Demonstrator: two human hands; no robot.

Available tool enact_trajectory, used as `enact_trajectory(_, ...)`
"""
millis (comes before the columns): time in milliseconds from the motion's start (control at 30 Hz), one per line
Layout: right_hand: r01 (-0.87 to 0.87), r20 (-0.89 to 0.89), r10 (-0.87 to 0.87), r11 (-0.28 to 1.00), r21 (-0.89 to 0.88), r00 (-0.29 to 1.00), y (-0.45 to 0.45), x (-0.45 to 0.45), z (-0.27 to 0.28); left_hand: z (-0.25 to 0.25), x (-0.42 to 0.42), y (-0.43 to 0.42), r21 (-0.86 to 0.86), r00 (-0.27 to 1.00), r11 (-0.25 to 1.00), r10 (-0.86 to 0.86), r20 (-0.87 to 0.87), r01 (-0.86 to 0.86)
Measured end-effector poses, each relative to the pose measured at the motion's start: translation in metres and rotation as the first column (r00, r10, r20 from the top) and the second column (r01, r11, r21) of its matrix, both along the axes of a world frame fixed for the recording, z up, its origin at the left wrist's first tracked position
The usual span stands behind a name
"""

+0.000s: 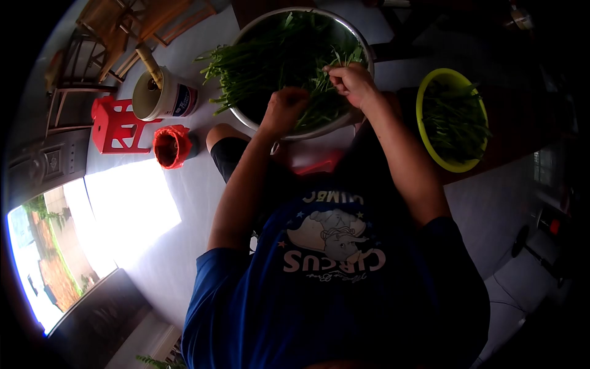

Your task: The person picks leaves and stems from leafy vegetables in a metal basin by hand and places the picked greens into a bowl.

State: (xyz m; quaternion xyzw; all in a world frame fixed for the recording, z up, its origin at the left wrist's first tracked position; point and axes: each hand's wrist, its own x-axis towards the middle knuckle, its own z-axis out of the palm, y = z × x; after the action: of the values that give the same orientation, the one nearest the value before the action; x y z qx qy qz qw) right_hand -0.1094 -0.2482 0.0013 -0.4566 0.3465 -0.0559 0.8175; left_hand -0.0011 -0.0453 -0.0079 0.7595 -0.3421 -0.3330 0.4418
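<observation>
A wide metal basin (367, 49) stands in front of my knees, filled with long-stemmed leafy greens (246, 67). Some stems hang over its left rim. My right hand (350, 83) is over the basin's right side, fingers pinched on a leafy green stem. Lower and to the left, my left hand (286, 111) hovers at the near part of the basin, close to the greens. Its fingers are dark and blurred, so whether they hold a stem is hidden. To the right, a yellow-green plastic basket (423, 117) contains more cut greens (453, 117).
On the left are a white bucket (145, 101) with a bamboo-like stick, a red plastic stool (117, 132) and a small bin with a red bag (172, 146). Wooden chairs (104, 31) stand farther back. Bright light falls on the floor (135, 200) at left.
</observation>
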Motion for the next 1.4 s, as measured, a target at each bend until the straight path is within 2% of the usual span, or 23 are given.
enact_trajectory(67, -0.006, -0.006, 0.006, 1.0, -0.008, 1.0, 0.0, 0.002, -0.004, 0.002, -0.001, -0.006, -0.027, 1.0, 1.0, -0.013, 0.014, 0.013)
enact_trajectory(167, 0.02, -0.025, -0.021, 0.999, -0.043, 0.999, 0.007, -0.002, 0.006, 0.015, -0.002, -0.013, -0.012, 0.996, 1.0, -0.007, -0.086, 0.006)
enact_trajectory(267, 0.038, 0.011, -0.038, 0.999, -0.026, 0.999, 0.008, -0.002, -0.001, 0.019, -0.005, -0.02, -0.039, 0.862, 0.983, 0.137, -0.489, -0.178)
enact_trajectory(367, 0.001, 0.048, -0.001, 1.0, -0.001, 0.999, 0.006, -0.008, 0.002, 0.012, -0.009, -0.024, -0.068, 0.748, 0.953, 0.186, -0.637, -0.296)
enact_trajectory(467, -0.025, 0.161, 0.006, 0.993, 0.118, 0.987, 0.002, -0.011, -0.014, 0.016, -0.005, -0.025, -0.023, 0.783, 0.969, 0.185, -0.594, -0.247)
enact_trajectory(567, -0.017, 0.223, -0.014, 0.99, 0.137, 0.975, 0.002, -0.01, -0.019, 0.01, -0.001, -0.028, -0.003, 0.663, 0.965, 0.177, -0.727, -0.261)
enact_trajectory(667, 0.011, 0.162, -0.032, 0.991, 0.13, 0.986, 0.005, -0.014, -0.01, 0.005, -0.004, -0.032, -0.025, 0.631, 0.962, 0.158, -0.759, -0.271)
enact_trajectory(800, 0.001, 0.159, -0.016, 0.995, 0.1, 0.987, 0.0, -0.016, -0.016, 0.0, -0.003, -0.032, -0.059, 0.669, 0.967, 0.125, -0.733, -0.246)
enact_trajectory(967, -0.001, 0.166, -0.004, 1.0, 0.029, 0.986, -0.001, -0.019, -0.016, 0.003, -0.007, -0.036, -0.005, 0.753, 0.957, 0.224, -0.618, -0.289)
enact_trajectory(1067, 0.0, 0.106, 0.029, 0.964, -0.267, 0.994, 0.002, -0.02, -0.015, -0.008, -0.006, -0.038, 0.023, 0.849, 0.955, 0.274, -0.451, -0.296)
enact_trajectory(1167, 0.009, 0.153, 0.066, 0.894, -0.447, 0.986, 0.011, -0.022, -0.009, 0.017, -0.016, -0.042, 0.089, 0.916, 0.938, 0.346, -0.201, -0.335)
enact_trajectory(1300, 0.082, 0.189, 0.066, 0.731, -0.678, 0.98, 0.028, -0.022, -0.006, 0.005, -0.018, -0.049, 0.018, 0.944, 0.962, 0.263, 0.199, -0.272)
enact_trajectory(1333, 0.119, 0.2, 0.02, 0.744, -0.658, 0.98, 0.029, -0.021, -0.008, -0.001, -0.019, -0.05, -0.028, 0.931, 0.974, 0.225, 0.289, -0.226)
enact_trajectory(1367, 0.175, 0.213, -0.062, 0.807, -0.564, 0.975, 0.029, -0.021, -0.013, -0.006, -0.019, -0.05, -0.068, 0.908, 0.983, 0.186, 0.377, -0.173)
enact_trajectory(1400, 0.233, 0.216, -0.147, 0.856, -0.462, 0.965, 0.027, -0.02, -0.016, 0.003, -0.023, -0.05, -0.095, 0.908, 0.986, 0.161, 0.386, -0.134)
